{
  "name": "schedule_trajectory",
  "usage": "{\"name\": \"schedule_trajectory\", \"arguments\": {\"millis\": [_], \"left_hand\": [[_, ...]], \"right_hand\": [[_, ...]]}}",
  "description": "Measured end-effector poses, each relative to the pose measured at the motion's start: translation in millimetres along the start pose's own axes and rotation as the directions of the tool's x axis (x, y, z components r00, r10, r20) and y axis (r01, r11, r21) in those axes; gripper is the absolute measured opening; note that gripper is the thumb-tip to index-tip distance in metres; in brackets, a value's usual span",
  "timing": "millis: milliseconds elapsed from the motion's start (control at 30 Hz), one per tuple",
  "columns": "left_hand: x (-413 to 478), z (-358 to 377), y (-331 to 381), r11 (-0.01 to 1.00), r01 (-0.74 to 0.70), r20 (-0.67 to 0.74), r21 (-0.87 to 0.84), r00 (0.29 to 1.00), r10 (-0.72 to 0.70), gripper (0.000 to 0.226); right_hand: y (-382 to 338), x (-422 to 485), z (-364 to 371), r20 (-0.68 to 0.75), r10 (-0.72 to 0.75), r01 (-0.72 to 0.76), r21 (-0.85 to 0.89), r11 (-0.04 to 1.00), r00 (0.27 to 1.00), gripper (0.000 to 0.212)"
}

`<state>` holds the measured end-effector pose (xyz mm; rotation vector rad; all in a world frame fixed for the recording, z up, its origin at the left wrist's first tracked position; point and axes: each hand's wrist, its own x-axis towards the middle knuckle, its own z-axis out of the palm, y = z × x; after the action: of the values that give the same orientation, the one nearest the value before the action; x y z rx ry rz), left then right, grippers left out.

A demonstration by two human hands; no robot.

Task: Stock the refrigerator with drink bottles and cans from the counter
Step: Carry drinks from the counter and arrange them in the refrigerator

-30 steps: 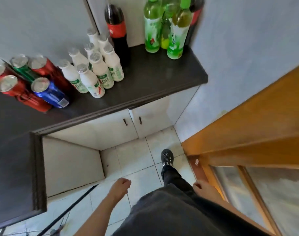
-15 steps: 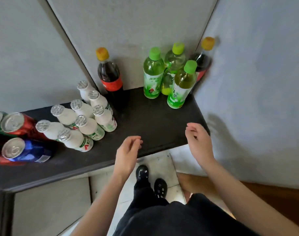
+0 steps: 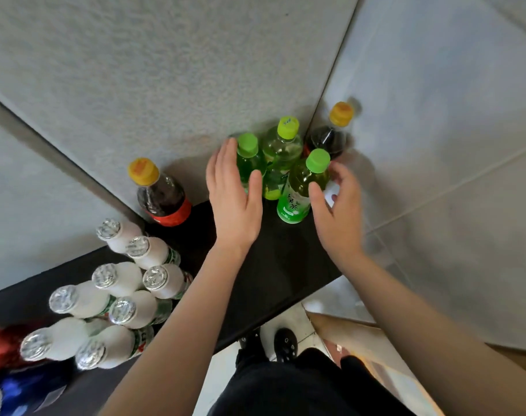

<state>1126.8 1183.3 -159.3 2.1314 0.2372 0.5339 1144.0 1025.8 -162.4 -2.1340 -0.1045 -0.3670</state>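
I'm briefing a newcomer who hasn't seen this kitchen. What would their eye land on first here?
Both hands draw the eye: the left hand and right hand flank a cluster of three green-capped bottles in the back corner of the counter, fingers spread, not clearly gripping yet. Next, the crowd of white foil-topped bottles at lower left, and an orange-capped dark soda bottle against the wall between the two groups.

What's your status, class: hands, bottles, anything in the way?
Left hand open beside left green bottle. Right hand open at front green bottle, no grip yet. Cola bottle tight behind.
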Motion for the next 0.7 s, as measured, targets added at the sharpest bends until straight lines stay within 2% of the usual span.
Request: {"name": "schedule_trajectory", "arguments": {"millis": [67,167,267,700], "left_hand": [[6.0,5.3,-0.6,0.999,0.011,0.042,-0.041,0.999,-0.009,0.058],[16.1,7.4,-1.0,1.0,-0.001,0.001,-0.017,1.0,0.001,0.06],[21.6,6.0,-3.4,1.0,-0.01,-0.032,0.013,0.999,0.011,0.051],[-12.4,-0.1,-28.2,0.974,-0.072,0.017,-0.214,0.997,0.077,0.035]], "right_hand": [[-2.2,4.3,3.4,0.002,-0.04,0.04,-0.007,0.999,0.999,0.043],[-4.1,11.7,8.6,0.002,-0.062,0.062,-0.014,0.998,0.998,0.037],[-2.2,11.6,13.1,-0.007,-0.074,0.073,-0.079,0.994,0.997,0.035],[0.9,-3.4,17.7,-0.083,-0.016,0.008,-0.096,0.995,0.996,0.045]]}}
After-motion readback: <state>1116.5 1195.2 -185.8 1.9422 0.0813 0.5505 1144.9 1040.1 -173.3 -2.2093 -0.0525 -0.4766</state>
